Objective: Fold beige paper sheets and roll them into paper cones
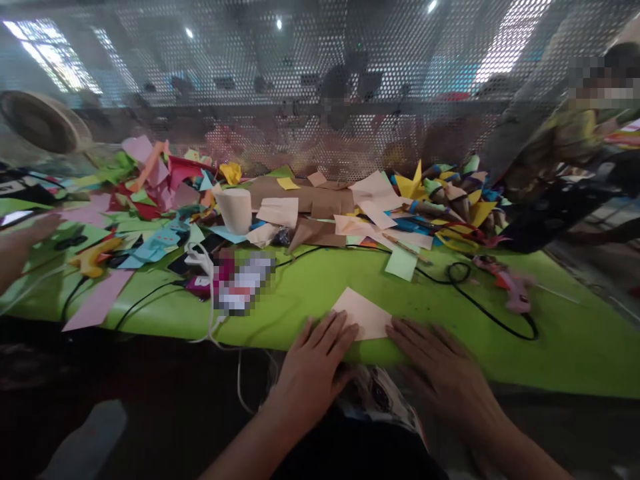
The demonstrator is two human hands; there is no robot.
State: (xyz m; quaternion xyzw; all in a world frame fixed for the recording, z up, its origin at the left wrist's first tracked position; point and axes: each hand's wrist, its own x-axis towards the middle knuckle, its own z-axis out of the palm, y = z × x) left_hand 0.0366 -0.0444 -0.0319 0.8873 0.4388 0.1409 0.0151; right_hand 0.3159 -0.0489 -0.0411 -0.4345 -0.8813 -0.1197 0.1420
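Fingers of the left hand [311, 365] and right hand [444, 370] lay open, touching 1 paper [367, 315] by the table's near edge [565, 373], no folds seen.

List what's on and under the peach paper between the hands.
On the peach paper: left hand fingers over its left side, right hand fingertips at its right corner. Green tabletop shows around it; anything directly underneath is covered.

Two glue guns [94, 259] [517, 293], one fan [43, 123], apparently one power strip [247, 283]
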